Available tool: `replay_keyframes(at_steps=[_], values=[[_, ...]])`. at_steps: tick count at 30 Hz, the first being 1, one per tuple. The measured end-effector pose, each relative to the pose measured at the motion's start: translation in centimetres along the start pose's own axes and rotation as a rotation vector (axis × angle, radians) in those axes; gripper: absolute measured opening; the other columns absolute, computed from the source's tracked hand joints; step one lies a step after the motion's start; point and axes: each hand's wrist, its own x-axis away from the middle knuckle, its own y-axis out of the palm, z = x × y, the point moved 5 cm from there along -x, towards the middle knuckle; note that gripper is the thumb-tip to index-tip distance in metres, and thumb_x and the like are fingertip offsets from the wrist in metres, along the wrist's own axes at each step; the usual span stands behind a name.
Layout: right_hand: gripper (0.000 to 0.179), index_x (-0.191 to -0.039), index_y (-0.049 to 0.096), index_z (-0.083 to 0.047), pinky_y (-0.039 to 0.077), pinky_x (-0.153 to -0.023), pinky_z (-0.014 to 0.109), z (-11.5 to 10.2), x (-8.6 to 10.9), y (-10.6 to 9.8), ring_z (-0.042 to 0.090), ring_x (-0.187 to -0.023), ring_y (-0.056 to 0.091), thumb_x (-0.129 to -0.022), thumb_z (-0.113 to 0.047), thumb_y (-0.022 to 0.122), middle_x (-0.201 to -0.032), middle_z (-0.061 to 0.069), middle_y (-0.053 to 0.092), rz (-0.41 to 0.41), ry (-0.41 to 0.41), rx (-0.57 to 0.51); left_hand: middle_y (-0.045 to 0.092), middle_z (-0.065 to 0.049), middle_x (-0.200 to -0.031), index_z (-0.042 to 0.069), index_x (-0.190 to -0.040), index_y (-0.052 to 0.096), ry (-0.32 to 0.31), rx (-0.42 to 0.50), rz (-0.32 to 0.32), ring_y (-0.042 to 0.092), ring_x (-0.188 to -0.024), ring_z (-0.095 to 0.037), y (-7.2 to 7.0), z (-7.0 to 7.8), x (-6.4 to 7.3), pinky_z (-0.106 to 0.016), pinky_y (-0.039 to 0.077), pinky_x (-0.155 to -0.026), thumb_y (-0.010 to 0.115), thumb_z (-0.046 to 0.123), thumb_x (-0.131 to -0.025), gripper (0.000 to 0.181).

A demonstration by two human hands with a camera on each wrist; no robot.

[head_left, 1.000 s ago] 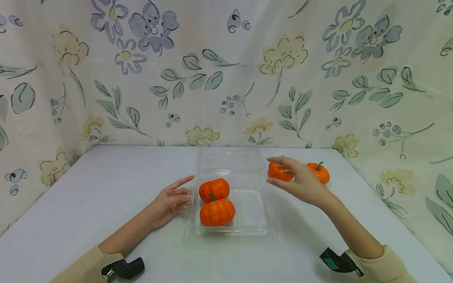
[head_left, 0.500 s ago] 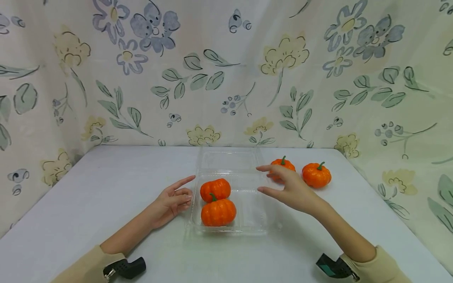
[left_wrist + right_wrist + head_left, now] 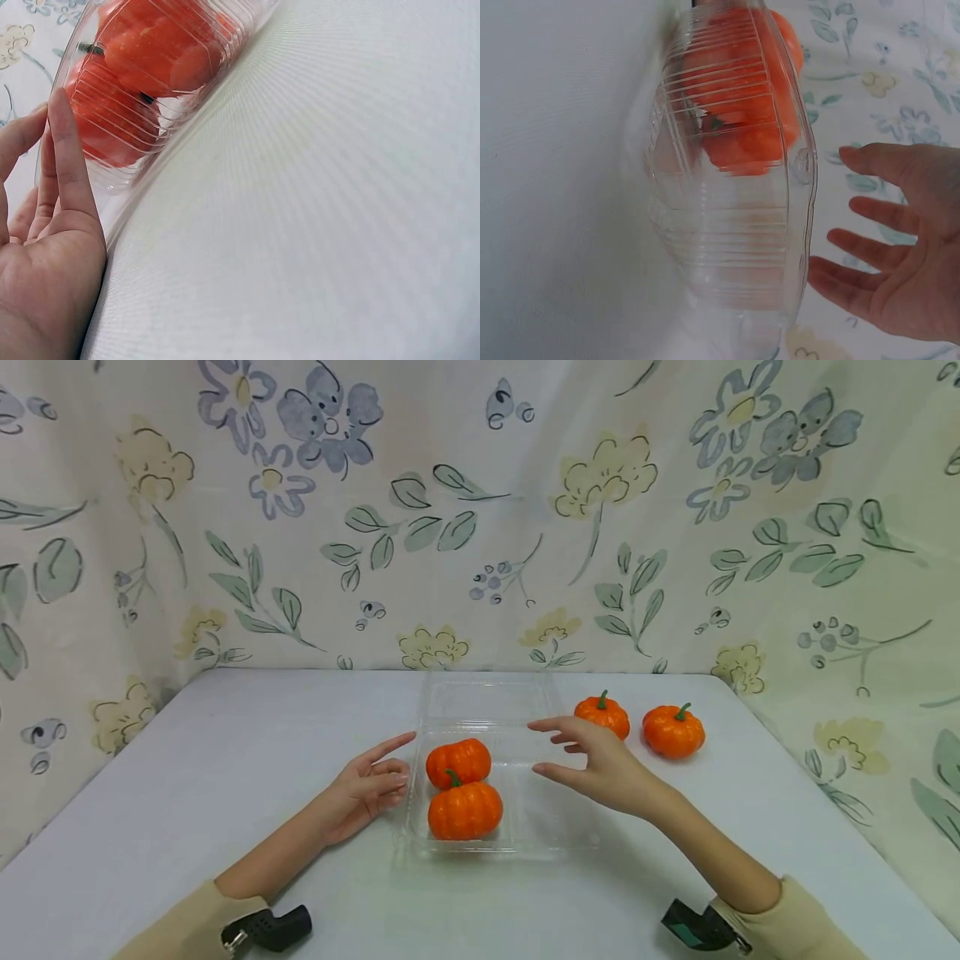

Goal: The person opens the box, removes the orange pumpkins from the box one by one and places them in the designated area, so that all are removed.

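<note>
A clear plastic clamshell container [image 3: 536, 814] stands on the table with its lid [image 3: 487, 700] folded back. Two small orange pumpkins [image 3: 465, 812] sit one behind the other in its left half. At the container's left wall is my left hand [image 3: 363, 793], index finger extended along the side and the other fingers loosely bent; the left wrist view shows its fingertips [image 3: 61, 112] right at the plastic. My right hand [image 3: 600, 768] is over the container's right side, thumb and fingers spread with nothing between them. Seen from the right wrist, that hand [image 3: 922, 262] is just beyond the ribbed wall.
Two more orange pumpkins with green stems lie on the white table [image 3: 247, 760]: one [image 3: 603, 717] behind my right hand, the other [image 3: 672, 732] farther right. A floral curtain [image 3: 480, 527] hangs along the table's back edge. Each wrist carries a black camera [image 3: 270, 928].
My right hand has moved left and slightly nearer, from in front of the two loose pumpkins to over the container's right side, uncovering them. My left hand stays put.
</note>
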Motion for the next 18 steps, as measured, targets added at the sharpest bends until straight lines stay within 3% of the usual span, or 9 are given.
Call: replay_keyframes(at_steps=[18], values=[[0.049, -0.142, 0.062, -0.005, 0.057, -0.102, 0.058, -1.1, -2.5, 2.4, 0.044, -0.125, 0.064, -0.097, -0.017, 0.077, -0.144, 0.017, 0.064, -0.100, -0.002, -0.055, 0.066, 0.004, -0.102, 0.012, -0.164, 0.033, -0.017, -0.017, 0.033, 0.068, -0.084, -0.008, -0.2, -0.2, -0.1, -0.019, 0.061, -0.084, 0.054, -0.003, -0.106, 0.063]])
